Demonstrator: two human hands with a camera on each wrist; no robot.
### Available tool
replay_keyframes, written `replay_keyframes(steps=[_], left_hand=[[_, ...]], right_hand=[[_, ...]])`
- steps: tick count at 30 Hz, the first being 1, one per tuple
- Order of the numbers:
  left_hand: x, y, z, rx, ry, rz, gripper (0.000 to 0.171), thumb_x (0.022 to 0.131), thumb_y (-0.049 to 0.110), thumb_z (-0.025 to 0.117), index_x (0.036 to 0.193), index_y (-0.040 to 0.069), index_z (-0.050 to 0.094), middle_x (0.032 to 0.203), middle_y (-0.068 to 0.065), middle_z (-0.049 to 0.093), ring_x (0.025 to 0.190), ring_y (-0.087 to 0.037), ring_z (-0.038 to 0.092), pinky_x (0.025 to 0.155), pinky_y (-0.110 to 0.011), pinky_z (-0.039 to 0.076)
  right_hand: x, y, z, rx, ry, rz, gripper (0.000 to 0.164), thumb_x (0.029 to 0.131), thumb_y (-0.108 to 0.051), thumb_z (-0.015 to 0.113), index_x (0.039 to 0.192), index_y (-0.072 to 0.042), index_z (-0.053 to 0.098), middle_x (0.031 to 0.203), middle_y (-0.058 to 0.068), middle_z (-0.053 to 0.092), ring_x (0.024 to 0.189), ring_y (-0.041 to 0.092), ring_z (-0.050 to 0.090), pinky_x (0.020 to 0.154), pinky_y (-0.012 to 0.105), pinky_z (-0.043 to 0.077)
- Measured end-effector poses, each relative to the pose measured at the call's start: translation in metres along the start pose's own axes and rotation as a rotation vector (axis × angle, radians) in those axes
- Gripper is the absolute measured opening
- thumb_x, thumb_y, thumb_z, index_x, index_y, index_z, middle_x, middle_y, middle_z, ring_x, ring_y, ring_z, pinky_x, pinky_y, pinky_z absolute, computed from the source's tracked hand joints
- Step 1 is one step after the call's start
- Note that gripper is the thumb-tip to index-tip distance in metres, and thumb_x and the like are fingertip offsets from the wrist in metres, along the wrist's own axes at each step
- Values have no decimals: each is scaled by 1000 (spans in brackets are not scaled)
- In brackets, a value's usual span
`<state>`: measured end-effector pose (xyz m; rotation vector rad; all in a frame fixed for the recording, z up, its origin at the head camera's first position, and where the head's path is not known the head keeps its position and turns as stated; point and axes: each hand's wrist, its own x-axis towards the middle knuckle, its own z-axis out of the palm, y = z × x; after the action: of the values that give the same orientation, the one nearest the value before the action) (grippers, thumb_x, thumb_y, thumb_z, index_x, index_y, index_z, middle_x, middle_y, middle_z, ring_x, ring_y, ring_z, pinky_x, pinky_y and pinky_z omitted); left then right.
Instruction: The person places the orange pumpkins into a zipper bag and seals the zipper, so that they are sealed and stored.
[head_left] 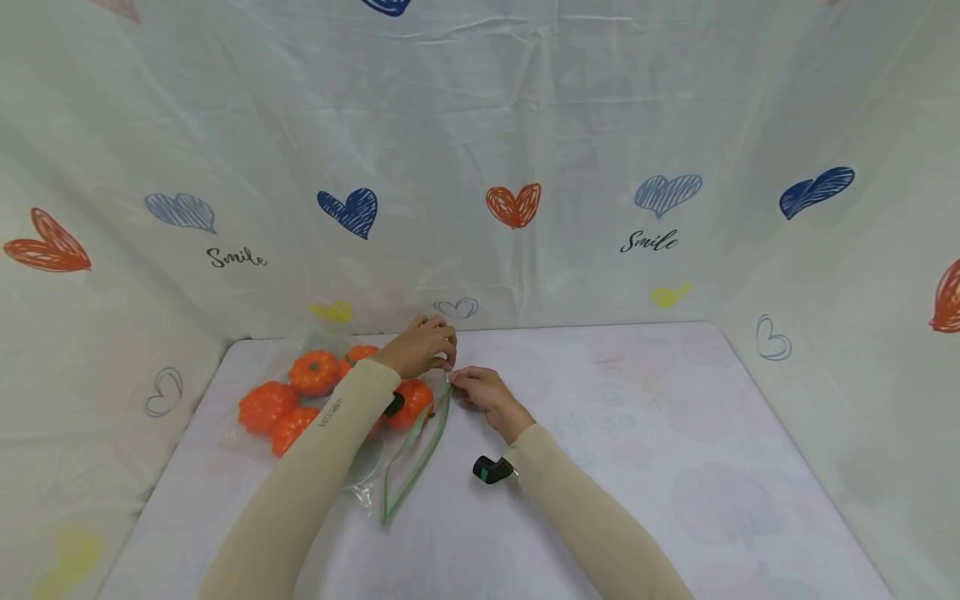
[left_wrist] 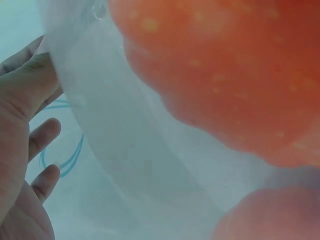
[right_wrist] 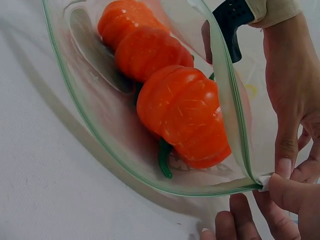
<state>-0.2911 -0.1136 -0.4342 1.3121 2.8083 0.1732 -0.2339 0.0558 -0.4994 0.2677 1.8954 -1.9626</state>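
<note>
A clear zip bag with green zip strips lies on the table, its mouth gaping open towards the near right. Inside it are several small orange toy pumpkins with green stems. In the right wrist view, my right hand pinches the white slider at the corner of the zip between thumb and forefinger. Just beyond that corner, my left hand pinches the bag's edge with thumb and forefinger, its other fingers loosely bent. The left forearm hides part of the bag in the head view.
The white table reaches to the right of the bag. A white curtain printed with hearts closes off the back and sides. Each wrist carries a dark strapped device, such as the right wrist camera.
</note>
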Motion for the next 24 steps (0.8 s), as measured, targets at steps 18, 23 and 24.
replay_keyframes(steps=[18,23,24], left_hand=[[-3,1,-2,71,16,23,4,94,20,77,90,20,78,116,-1,66,120,-25,52,107,-46,39],[-2,3,-1,170,29,43,4,95,21,77,91,21,79,118,0,66,121,-25,53,108,-45,41],[-1,4,0,187,31,43,5,95,22,76,92,21,79,118,0,65,122,-25,53,109,-45,41]], right_hand=[[-8,9,4,-62,4,-11,20,106,-17,65,110,1,74,94,2,68,90,15,63,81,27,56],[-13,9,5,-31,-13,-10,21,106,-15,63,112,3,72,94,3,69,89,16,66,86,33,61],[-13,9,5,-26,-16,-10,21,106,-14,63,112,4,72,94,4,69,89,16,66,87,34,61]])
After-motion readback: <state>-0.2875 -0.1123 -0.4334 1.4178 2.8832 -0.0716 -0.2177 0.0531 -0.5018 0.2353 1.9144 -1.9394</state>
